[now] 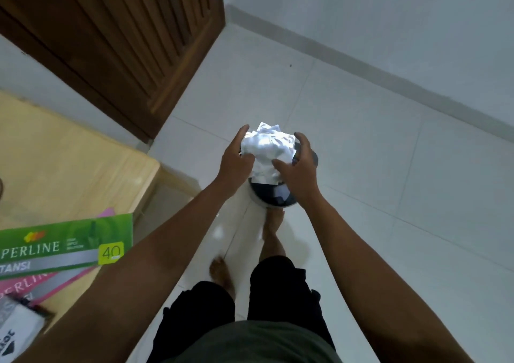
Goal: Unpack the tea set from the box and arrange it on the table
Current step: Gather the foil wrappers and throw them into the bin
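I hold a crumpled bundle of white wrapping paper (265,151) between both hands, right above a round bin with a black liner (271,197) on the floor. My left hand (236,158) grips the bundle's left side with curled fingers. My right hand (299,166) grips its right side, thumb on top. No tea set piece and no box are in view. My bare feet stand on the tiles just behind the bin.
A light wooden table (69,168) is at the left, carrying a green book (64,244), a pink book (33,285) and a white packet (16,332). A brown wooden door (125,43) stands behind it. White floor tiles (389,182) spread to the right, up to the wall.
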